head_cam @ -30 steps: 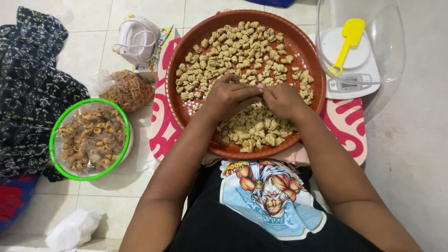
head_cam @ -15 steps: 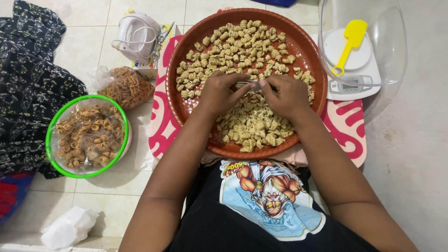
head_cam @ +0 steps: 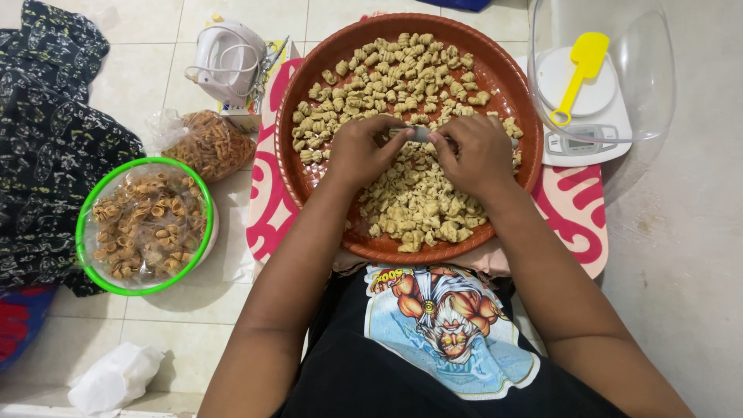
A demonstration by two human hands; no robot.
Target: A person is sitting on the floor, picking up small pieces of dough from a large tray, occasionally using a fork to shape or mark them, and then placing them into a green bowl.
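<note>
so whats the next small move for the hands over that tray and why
Probably roll the dough bit along the small grey tool pinched between left hand and right hand, then drop it among the shaped pieces in the brown tray; both hands already grip it.

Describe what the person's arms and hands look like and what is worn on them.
Both arms are bare from the bottom edge of the picture to the fingertips: no sleeves, gloves or watch show. The left hand and the right hand show no rings that I can make out. A black shirt with a colourful cartoon print covers the torso.
</note>
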